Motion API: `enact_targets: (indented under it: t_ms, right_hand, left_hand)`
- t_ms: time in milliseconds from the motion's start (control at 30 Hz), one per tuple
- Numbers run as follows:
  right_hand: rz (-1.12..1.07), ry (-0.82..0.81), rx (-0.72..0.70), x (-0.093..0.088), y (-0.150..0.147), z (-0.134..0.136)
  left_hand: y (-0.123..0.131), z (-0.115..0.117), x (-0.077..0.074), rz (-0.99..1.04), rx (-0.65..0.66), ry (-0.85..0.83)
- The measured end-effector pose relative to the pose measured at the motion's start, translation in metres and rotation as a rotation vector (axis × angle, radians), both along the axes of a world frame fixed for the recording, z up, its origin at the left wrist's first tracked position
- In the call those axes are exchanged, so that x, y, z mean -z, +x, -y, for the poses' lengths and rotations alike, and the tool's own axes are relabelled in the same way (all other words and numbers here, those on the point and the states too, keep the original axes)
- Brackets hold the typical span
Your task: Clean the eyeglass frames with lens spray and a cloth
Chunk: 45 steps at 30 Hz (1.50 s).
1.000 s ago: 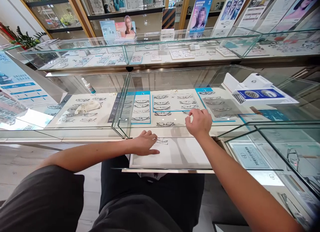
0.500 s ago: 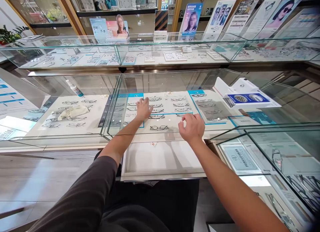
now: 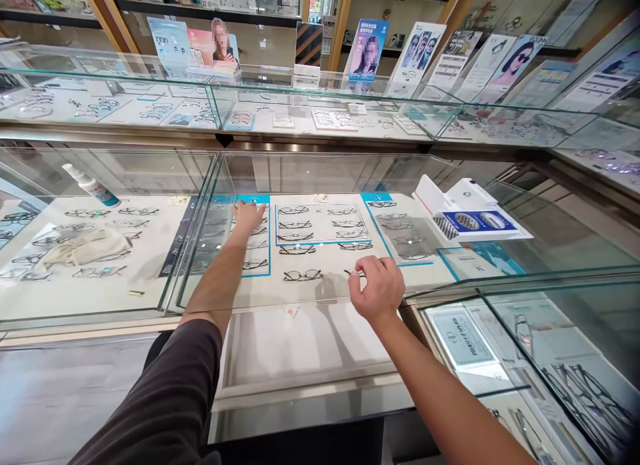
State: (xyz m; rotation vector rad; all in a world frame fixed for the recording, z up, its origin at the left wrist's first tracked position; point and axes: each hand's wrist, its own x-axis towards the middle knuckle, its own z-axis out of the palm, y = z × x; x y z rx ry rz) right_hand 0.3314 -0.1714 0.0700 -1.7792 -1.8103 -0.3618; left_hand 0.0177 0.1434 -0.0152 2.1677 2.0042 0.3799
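Observation:
My left hand reaches over the left blue-edged panel in the glass case, fingers spread and nothing visible in them. Eyeglasses on that panel are partly covered by the hand and forearm. My right hand hovers nearer the front edge, fingers curled towards the thumb; whether something small is between them I cannot make out. Part of a pair of glasses shows beside its thumb. Between my hands, round-rimmed eyeglasses lie near the front, with darker eyeglasses behind them and several pairs on the middle panel.
A pulled-out white drawer lies below the case front. On the left stand a spray bottle and a crumpled cream cloth. A white and blue box is at right. Glass edges divide the cases.
My left hand has moved left, from the middle panel to the left panel. The right hand stays curled near the front. The camera view has shifted and tilted slightly.

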Motion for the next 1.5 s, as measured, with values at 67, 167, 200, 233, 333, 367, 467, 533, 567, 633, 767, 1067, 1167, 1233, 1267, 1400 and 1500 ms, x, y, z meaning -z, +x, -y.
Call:
enact_targets:
  t_ms: [67,167,200,233,333,367,467,533,567,633,767,1067,1167,1233,1267,1400,1500]
  right_hand:
    - [0.006,0.004,-0.001,0.001,0.001,0.001]
    - [-0.004,0.000,-0.001,0.002,0.002,0.001]
    - [-0.008,-0.001,0.001,0.002,0.002,0.001]
    - [-0.011,0.001,0.003,0.002,0.003,0.001]
    - [-0.018,0.006,0.000,0.002,0.003,0.001]
    - [-0.019,0.007,-0.002,0.002,0.002,0.001]
    - [-0.019,0.007,-0.004,0.002,0.002,0.001]
    - [-0.009,0.012,-0.013,0.002,0.002,0.001]
    - [-0.003,0.019,-0.020,0.002,0.002,0.001]
    - [0.008,0.033,-0.027,0.003,0.003,0.001]
    - [0.015,0.024,-0.016,0.004,0.003,0.000]
    - [0.039,0.068,-0.011,0.006,0.002,-0.005]
    - [0.033,0.036,-0.002,0.005,0.002,-0.007]
    - [0.029,0.024,0.008,0.004,0.002,-0.009]
    - [0.031,0.022,0.008,0.004,0.002,-0.009]
    - [0.034,0.012,0.018,0.003,0.001,-0.010]
    - [0.035,-0.012,0.030,0.002,0.001,-0.010]
  left_hand:
    - [-0.004,-0.007,0.004,-0.004,0.011,-0.035]
    - [-0.008,-0.013,0.011,-0.003,0.004,-0.062]
    - [-0.008,-0.014,0.012,-0.001,0.000,-0.066]
    - [-0.008,-0.014,0.014,0.001,-0.003,-0.069]
    - [-0.008,-0.014,0.016,0.012,-0.017,-0.071]
    - [-0.008,-0.013,0.016,0.016,-0.020,-0.068]
    - [-0.008,-0.007,0.012,0.035,-0.019,-0.045]
    - [-0.006,-0.001,0.006,0.053,-0.017,-0.001]
    - [-0.003,0.003,0.002,0.063,-0.020,0.031]
    - [0.006,0.012,-0.006,0.083,-0.023,0.102]
    - [0.041,0.038,-0.024,0.122,0.062,0.176]
    - [0.113,0.159,-0.035,0.130,0.588,0.113]
    - [0.106,0.210,-0.042,0.106,0.779,0.060]
    - [0.093,0.238,-0.052,0.110,0.911,0.006]
    - [0.084,0.251,-0.058,0.134,0.982,-0.059]
    - [0.040,0.289,-0.095,0.129,1.066,-0.603]
    - [0.001,0.316,-0.128,0.181,1.091,-0.779]
